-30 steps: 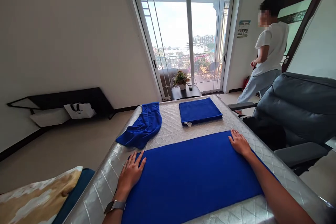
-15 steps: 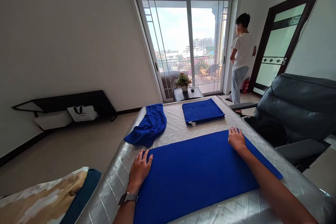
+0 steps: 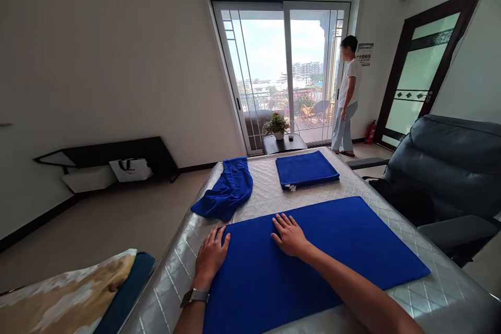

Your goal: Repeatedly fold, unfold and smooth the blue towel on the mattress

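Note:
A blue cloth (image 3: pixel 352 245) lies flat and smooth on the silvery quilted mattress (image 3: pixel 395 302). My left hand (image 3: pixel 212 253) rests at the cloth's left edge near its far corner, fingers spread, holding nothing. On top of the cloth, near its far edge and left of its middle, my right hand (image 3: pixel 289 235) lies flat with fingers apart. Beyond them sits a folded blue cloth stack (image 3: pixel 307 168) with a white tag at its near edge. A crumpled blue cloth (image 3: pixel 230 188) lies at the mattress's far left.
A dark leather chair (image 3: pixel 457 162) stands close along the right side. Behind the mattress is a small table (image 3: pixel 287 144) with a potted plant (image 3: pixel 277 124). A person (image 3: pixel 347 94) stands by the glass door. Patterned bedding (image 3: pixel 70 292) is at lower left.
My right hand has moved left across the cloth from near its far right corner. My left hand stays at the left edge. The person has moved toward the glass door.

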Demonstrator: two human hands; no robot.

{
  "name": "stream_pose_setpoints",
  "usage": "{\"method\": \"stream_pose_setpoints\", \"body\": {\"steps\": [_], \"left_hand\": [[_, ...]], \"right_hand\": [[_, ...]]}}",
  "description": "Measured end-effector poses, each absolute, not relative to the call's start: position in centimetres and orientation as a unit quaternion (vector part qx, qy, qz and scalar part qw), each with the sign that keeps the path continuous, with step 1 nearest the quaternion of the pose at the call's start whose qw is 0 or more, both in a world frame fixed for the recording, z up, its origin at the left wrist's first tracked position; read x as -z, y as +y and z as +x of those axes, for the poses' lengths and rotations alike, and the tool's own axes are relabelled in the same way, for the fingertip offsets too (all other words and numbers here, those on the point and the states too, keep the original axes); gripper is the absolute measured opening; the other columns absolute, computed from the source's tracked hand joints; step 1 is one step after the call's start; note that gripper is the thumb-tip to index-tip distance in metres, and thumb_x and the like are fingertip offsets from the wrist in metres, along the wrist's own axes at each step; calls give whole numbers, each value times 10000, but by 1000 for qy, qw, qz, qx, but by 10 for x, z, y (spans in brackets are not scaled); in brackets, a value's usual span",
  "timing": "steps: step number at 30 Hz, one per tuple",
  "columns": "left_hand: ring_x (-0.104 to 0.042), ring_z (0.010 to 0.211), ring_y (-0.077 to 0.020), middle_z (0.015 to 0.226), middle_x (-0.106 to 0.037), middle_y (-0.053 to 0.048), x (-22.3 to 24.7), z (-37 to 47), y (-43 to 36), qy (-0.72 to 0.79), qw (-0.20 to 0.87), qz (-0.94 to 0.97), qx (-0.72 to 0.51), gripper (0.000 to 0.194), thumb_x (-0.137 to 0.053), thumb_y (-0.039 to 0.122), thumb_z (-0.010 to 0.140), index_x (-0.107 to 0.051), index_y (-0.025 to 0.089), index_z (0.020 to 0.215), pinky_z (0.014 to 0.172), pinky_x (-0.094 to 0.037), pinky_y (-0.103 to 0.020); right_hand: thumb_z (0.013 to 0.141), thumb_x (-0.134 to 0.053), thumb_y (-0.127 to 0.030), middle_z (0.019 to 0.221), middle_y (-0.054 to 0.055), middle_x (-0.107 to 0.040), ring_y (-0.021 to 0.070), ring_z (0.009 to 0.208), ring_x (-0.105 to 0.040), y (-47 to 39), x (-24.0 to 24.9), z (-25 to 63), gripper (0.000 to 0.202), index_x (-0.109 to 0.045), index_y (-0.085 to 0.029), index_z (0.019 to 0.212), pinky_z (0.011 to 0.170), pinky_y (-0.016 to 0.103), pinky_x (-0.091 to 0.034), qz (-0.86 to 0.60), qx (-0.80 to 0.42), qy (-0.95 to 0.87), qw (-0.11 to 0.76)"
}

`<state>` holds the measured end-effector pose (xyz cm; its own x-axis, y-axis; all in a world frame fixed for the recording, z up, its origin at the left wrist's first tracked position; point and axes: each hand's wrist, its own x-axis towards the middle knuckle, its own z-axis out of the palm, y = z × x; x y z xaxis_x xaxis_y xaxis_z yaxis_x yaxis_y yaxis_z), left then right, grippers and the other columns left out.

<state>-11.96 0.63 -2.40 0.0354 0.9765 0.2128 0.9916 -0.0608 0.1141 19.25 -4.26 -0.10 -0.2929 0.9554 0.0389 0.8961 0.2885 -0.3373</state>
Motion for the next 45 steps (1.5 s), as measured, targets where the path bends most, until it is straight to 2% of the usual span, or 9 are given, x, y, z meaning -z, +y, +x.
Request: {"method": "stream_pose_setpoints", "body": {"steps": [7,13,21,26,30,35,38,42,45], "left_hand": [[-386,1511,-303,1614,-453,-155,27,-121,8,-696,18,-710,108,617,-264,471,1041,-506,164,1518,1230,-325,-496],[-396,1506,-302,1593,-480,-158,30,-123,12,-691,27,-713,113,634,-253,487,1035,-512,161,1512,1223,-339,-496],[-449,1474,-289,1570,-517,-140,38,-129,21,-686,27,-714,140,597,-301,482,1023,-567,174,1460,1217,-366,-486],[-441,1480,-283,1576,-510,-139,29,-120,14,-684,33,-719,121,569,-334,440,1026,-555,155,1467,1228,-351,-466],[-457,1468,-291,1569,-516,-151,22,-111,7,-688,32,-715,118,548,-336,420,1043,-561,151,1463,1218,-365,-465],[-452,1470,-291,1560,-524,-162,23,-109,4,-682,50,-718,125,545,-331,404,1054,-565,135,1466,1232,-338,-450],[-461,1462,-302,1553,-530,-166,25,-111,4,-683,53,-716,134,538,-338,406,1054,-576,141,1458,1220,-358,-467],[-451,1469,-299,1563,-519,-166,26,-111,3,-683,54,-718,126,535,-345,406,1059,-569,142,1466,1224,-350,-460],[-438,1479,-300,1573,-505,-171,26,-111,1,-683,47,-718,128,533,-351,401,1060,-558,144,1479,1229,-340,-459]], "right_hand": [[1050,-188,-557,1712,17,-208,214,1586,-137,-40,12,333,694,-264,-212,1647,1284,430,-81,-693,-111,-708,79],[1039,-222,-469,1708,106,-217,255,1581,-167,-46,24,453,706,-270,-93,1635,1279,453,-97,-793,-63,-603,59],[1042,-237,-502,1705,62,-245,232,1572,-202,-39,41,490,701,-283,-135,1637,1279,425,-138,-812,-42,-579,51],[1048,-202,-461,1701,101,-255,238,1570,-208,-49,38,500,697,-279,-85,1630,1280,432,-117,-837,-22,-544,46],[1040,-176,-354,1671,175,-312,302,1566,-208,-58,24,491,663,-342,-31,1595,1271,529,-73,-857,7,-513,50],[955,-315,-191,1604,276,-385,363,1548,-242,-63,-6,440,625,-444,44,1519,1259,569,-69,-832,28,-550,76],[973,-329,-219,1606,222,-415,335,1532,-297,-62,-18,367,597,-492,-17,1511,1270,512,-109,-762,11,-640,97],[1041,-323,-406,1644,67,-399,224,1540,-290,-62,-21,242,591,-450,-170,1568,1276,390,-158,-623,-38,-772,119],[1055,-297,-503,1663,22,-362,199,1549,-269,-61,-14,173,617,-402,-222,1595,1271,377,-185,-556,-75,-818,128]]}}
